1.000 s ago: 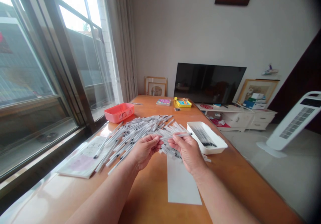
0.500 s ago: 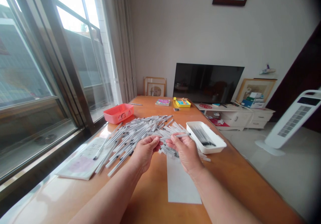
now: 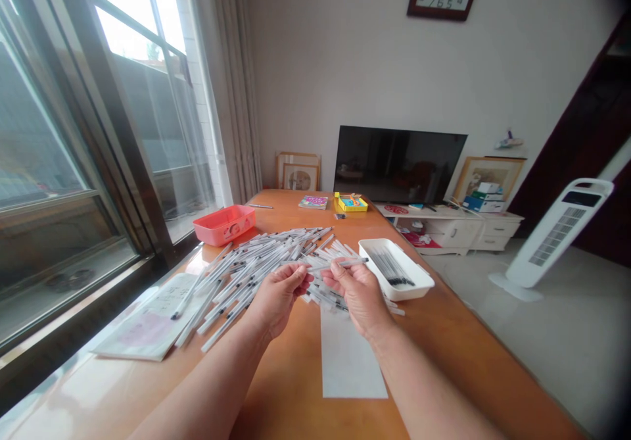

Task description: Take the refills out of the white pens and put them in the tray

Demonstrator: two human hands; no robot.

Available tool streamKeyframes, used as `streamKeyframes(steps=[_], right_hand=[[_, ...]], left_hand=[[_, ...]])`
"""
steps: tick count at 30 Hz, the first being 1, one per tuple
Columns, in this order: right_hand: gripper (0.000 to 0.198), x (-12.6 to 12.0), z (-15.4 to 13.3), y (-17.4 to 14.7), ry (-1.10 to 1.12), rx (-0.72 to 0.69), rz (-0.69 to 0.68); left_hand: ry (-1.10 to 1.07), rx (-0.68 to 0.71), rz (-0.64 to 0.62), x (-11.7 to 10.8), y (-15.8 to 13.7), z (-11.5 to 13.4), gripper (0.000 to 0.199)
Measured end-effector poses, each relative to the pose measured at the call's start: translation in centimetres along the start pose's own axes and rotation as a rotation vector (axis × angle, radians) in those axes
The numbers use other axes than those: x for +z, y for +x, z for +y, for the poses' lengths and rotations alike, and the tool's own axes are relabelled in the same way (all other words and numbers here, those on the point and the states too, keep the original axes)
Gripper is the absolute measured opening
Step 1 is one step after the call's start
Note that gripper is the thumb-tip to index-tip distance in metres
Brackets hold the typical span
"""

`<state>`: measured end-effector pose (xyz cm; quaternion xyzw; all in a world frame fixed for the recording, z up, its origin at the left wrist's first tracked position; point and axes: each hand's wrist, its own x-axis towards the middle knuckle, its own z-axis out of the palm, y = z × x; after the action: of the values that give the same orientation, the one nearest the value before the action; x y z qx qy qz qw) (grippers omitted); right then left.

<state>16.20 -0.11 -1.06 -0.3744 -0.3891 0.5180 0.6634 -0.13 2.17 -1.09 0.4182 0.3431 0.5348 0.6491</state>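
A slim whitish pen point(image 3: 353, 262) with a dark right end is held level over a heap of pens. My right hand point(image 3: 362, 295) grips its barrel between thumb and fingers. At the pen's left end, my left hand point(image 3: 283, 289) is closed in a pinch; the fingertips hide what exactly lies between them. The heap of clear pens point(image 3: 261, 262) with black ends spreads behind and to the left of my hands. Right of my right hand stands a white tray point(image 3: 419, 287) holding several thin dark-ended refills point(image 3: 389, 266). Under my right wrist lies a white paper sheet point(image 3: 351, 367).
A red plastic basket point(image 3: 224, 225) sits at the table's left edge, near a booklet point(image 3: 138, 331) partly under pens. Farther back are a colourful book point(image 3: 313, 202) and a yellow box point(image 3: 352, 203). A white tower fan point(image 3: 557, 236) stands on the floor right of the table.
The view has shifted slightly, so the scene sits a little more to the left. Both hands keep nearly the same hold on the pen.
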Motion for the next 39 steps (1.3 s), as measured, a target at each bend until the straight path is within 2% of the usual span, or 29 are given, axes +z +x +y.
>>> streamKeyframes(steps=[4,11,15,17,20,24,27,30,32,35,39], right_hand=[[0.046,-0.7,-0.7,0.4,-0.029,-0.034,0.022],[0.039,-2.0,-1.8,1.0,-0.02,-0.119,0.092],[0.034,-2.7,-2.5,1.2,-0.043,-0.128,0.12],[0.032,-3.6,-3.1,1.6,-0.041,-0.162,0.178],[0.033,-6.0,-4.0,2.8,-0.059,-0.249,0.369],[0.031,-10.0,-4.3,4.6,-0.333,-0.373,0.607],[0.023,-12.0,-4.3,5.2,-0.771,-0.321,0.713],[0.016,-12.7,-4.2,5.1,-1.169,-0.171,0.72],[0.016,-12.6,-4.1,5.1,-1.33,-0.102,0.692],[0.017,-12.3,-4.0,5.1,-1.461,-0.058,0.664],[0.02,-12.3,-3.6,5.3,-1.524,-0.029,0.661]], left_hand=[[-0.008,0.004,0.026,-0.3,0.1,0.3,0.031],[-0.013,0.008,0.06,-0.8,0.5,0.3,0.032],[-0.028,-0.025,0.073,-0.9,0.6,0.3,0.044],[-0.012,-0.023,0.102,-1.0,0.7,0.2,0.051],[0.062,0.01,0.118,-1.2,0.8,0.1,0.053],[0.148,0.03,0.106,-1.4,0.9,-0.1,0.053],[0.209,0.033,0.107,-1.5,0.9,-0.1,0.053],[0.243,0.031,0.116,-1.6,0.9,-0.1,0.053],[0.251,0.028,0.122,-1.6,0.9,0.0,0.053],[0.264,0.024,0.136,-1.6,0.9,0.2,0.052],[0.27,0.03,0.139,-1.4,0.8,0.4,0.051]])
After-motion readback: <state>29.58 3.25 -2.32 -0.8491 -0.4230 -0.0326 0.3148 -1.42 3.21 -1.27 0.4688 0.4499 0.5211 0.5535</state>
